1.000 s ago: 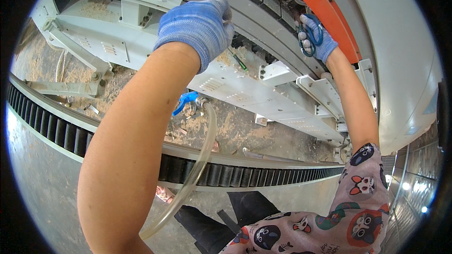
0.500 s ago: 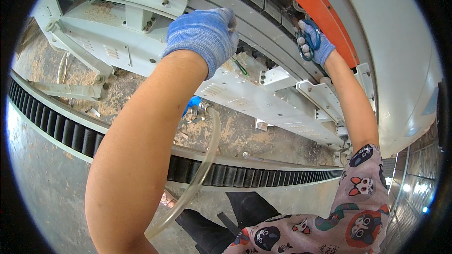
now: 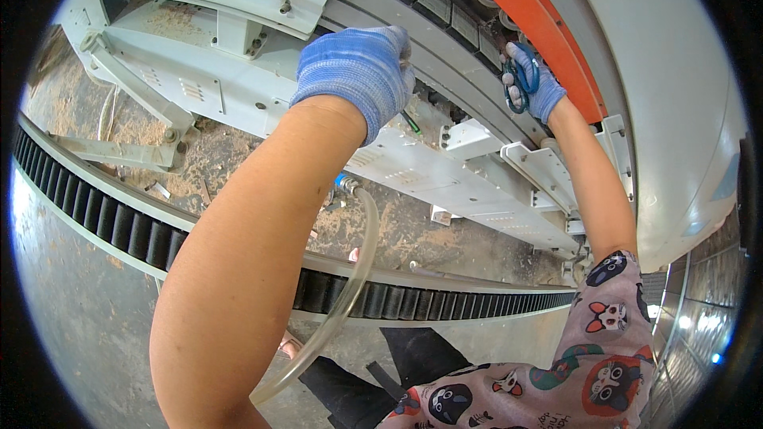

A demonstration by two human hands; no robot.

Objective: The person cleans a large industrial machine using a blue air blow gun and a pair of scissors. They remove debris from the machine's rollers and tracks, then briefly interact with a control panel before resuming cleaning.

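My left hand point(image 3: 354, 71), in a blue and white knit glove, is a closed fist over the grey curved rail point(image 3: 381, 20). Its fingers face away, so what it grips is hidden. Just below its wrist is a blue fitting point(image 3: 343, 182) on a clear hose point(image 3: 354, 286), partly behind my forearm. A thin green stick-like thing point(image 3: 411, 122) shows beside the fist. At the right, my gloved right hand point(image 3: 540, 91) is closed on teal-handled scissors point(image 3: 520, 81), beside the orange curved guard point(image 3: 548, 20). The scissors' blades cannot be made out.
Dark segmented belt plates point(image 3: 437, 9) run along the machine between rail and guard. White brackets point(image 3: 477, 139) jut from the white side panel point(image 3: 445, 179). A black roller track point(image 3: 397, 300) curves across in front of me. Debris litters the concrete floor point(image 3: 413, 230). A rounded white housing point(image 3: 675, 111) stands at right.
My left fist has shifted slightly right and lower in the picture, and the blue fitting and hose have moved right. My right hand stays nearly in place with the scissors.
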